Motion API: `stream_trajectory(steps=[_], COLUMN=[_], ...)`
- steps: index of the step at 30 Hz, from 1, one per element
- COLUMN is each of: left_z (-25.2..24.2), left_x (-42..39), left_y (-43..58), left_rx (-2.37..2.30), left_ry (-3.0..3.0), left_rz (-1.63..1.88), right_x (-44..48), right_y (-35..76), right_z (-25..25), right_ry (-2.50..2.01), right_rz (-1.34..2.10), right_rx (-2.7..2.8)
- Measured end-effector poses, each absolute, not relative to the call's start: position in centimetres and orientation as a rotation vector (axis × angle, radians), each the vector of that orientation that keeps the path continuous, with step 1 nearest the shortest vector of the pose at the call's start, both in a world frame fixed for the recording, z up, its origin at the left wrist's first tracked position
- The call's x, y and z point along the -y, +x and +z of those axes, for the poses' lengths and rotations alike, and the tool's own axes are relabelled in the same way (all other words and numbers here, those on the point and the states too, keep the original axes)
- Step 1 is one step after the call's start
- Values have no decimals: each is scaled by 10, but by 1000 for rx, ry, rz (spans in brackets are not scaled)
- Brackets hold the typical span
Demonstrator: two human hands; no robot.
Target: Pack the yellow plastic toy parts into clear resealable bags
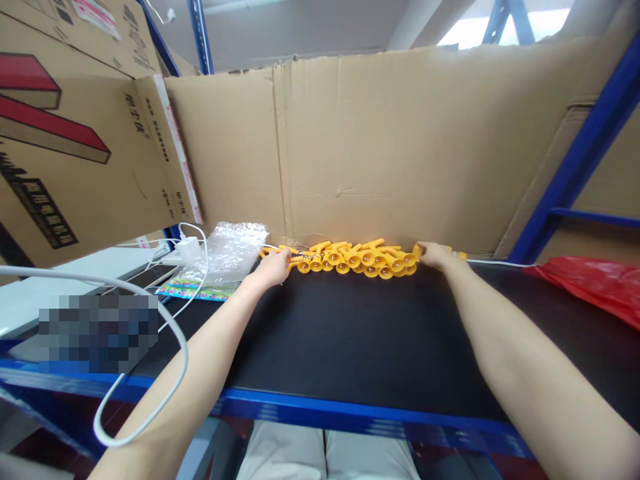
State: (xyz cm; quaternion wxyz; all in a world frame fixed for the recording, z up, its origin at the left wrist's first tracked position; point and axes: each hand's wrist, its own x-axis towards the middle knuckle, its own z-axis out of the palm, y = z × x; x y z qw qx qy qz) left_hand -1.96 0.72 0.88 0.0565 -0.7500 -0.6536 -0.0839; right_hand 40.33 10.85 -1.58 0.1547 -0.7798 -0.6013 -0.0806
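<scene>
A stacked row of small yellow plastic pieces (367, 259) lies along the back of the black tabletop. Their round, cone-shaped cups face me, and stems stick out behind. A thin bead chain shows near the row's left part. My left hand (275, 267) is at the left end, fingers curled in against the pieces; what they hold is partly hidden. At the right end my right hand (434, 255) has its fingers closed around a yellow piece (417, 253), its palm turned away from me. More yellow shows just beyond that hand.
A cardboard panel (390, 147) stands behind the row. Left are clear plastic bags (233, 250), a white charger (188, 249) and a white cable (185, 347) looping over my left forearm. A red plastic bag (590, 287) lies right. Blue frame rail (350, 410) edges the table.
</scene>
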Motion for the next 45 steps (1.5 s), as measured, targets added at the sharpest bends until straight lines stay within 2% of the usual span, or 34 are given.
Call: stream_trajectory(steps=[3, 9, 15, 20, 29, 31, 35, 39, 45], left_z=[7, 1, 3, 9, 9, 7, 7, 9, 10], left_x=[-10, -20, -18, -6, -3, -5, -8, -6, 1], left_y=[-20, -25, -23, -14, -15, -17, -19, -15, -7], left_rx=[1955, 1997, 1947, 1953, 1839, 1847, 1861, 1796, 1681], left_ry=[-2332, -2283, -2251, -2210, -2232, -2240, -2255, -2300, -2370], left_rz=[-324, -421, -557, -588, -692, -676, -634, -607, -556], right_x=[-109, -98, -82, -65, -51, -49, -37, -18, 2], right_y=[400, 386, 389, 393, 397, 398, 382, 338, 282], right_z=[-20, -2, 13, 0, -27, -22, 1, 23, 22], right_ry=[-2342, -2367, -2397, -2263, -2241, -2308, -2403, -2035, -1459], right_rz=[-196, -336, -243, -17, 81, 38, -293, -419, -281], right_rx=[1748, 1721, 1815, 1761, 1810, 1839, 1896, 2098, 2325])
